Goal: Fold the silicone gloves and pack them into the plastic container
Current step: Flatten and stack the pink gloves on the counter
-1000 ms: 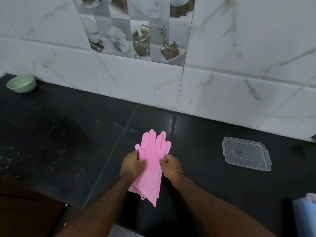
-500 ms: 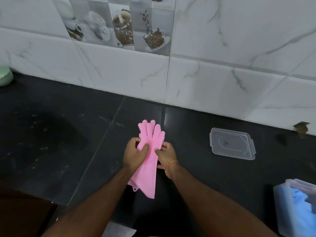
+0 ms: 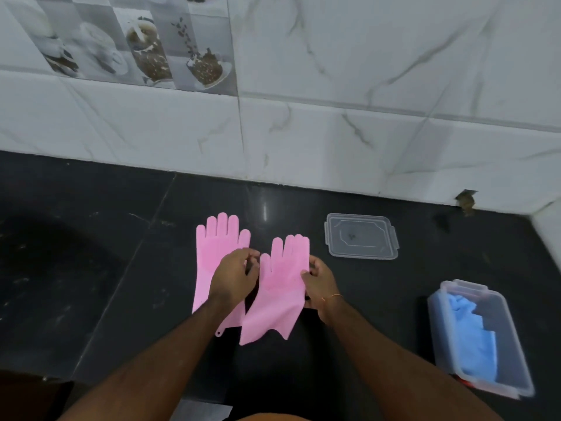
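Left hand (image 3: 233,276): lying over the left pink glove (image 3: 217,256), fingers curled at its inner edge; grasp unclear.
Right hand (image 3: 318,279): pinching the right pink glove (image 3: 280,287) at its right edge.
Gloves: lying side by side on the black counter (image 3: 91,268), fingers pointing toward the wall, cuffs toward the person.
Container (image 3: 482,338): sitting to the right, holding blue gloves (image 3: 469,332).

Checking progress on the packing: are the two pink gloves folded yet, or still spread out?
Spread out. Both pink gloves lie flat, fingers extended toward the wall, side by side on the black counter.
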The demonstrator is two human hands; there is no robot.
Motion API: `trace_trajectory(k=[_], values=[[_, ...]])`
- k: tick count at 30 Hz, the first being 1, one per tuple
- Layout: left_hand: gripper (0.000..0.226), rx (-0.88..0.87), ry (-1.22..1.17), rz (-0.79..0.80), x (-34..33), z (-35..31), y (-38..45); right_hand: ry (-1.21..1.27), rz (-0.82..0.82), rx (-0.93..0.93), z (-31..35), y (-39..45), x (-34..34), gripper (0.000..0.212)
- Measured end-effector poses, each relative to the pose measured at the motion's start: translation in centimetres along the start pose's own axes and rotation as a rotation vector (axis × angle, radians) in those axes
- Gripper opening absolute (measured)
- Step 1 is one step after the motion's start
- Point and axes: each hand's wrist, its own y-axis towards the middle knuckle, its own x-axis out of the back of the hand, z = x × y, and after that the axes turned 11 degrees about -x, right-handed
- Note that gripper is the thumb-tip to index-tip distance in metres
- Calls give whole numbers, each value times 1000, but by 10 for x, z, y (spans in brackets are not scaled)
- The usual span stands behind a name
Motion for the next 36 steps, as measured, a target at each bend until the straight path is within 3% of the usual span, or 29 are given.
trace_trajectory(k=[2,6,12,14,19,25,29,33,36], values=[[23,-125,76,121,-15,-9,-7,-14,-37,1,-9,-1,26,37],[55,-346,262,383,-43,-27,-22,-35,-104,36,-25,1,70,29],[84,-408,437,610,-92,-58,-27,-1,-175,27,-42,-2,117,25],[86,-395,491,620,-103,-66,-27,49,-137,-51,-44,-4,126,22],[87,-381,586,615,-117,-72,-24,-3,79,-303,-54,-13,147,50],[86,-334,565,590,-128,-76,-22,77,293,-313,-71,-21,167,69],[89,-306,557,583,-136,-79,-19,18,288,-362,-83,-26,177,53],[94,-279,546,556,-143,-81,-26,-255,150,-343,-90,-27,187,25],[98,-264,532,540,-149,-82,-35,-452,55,-268,-91,-26,194,18]])
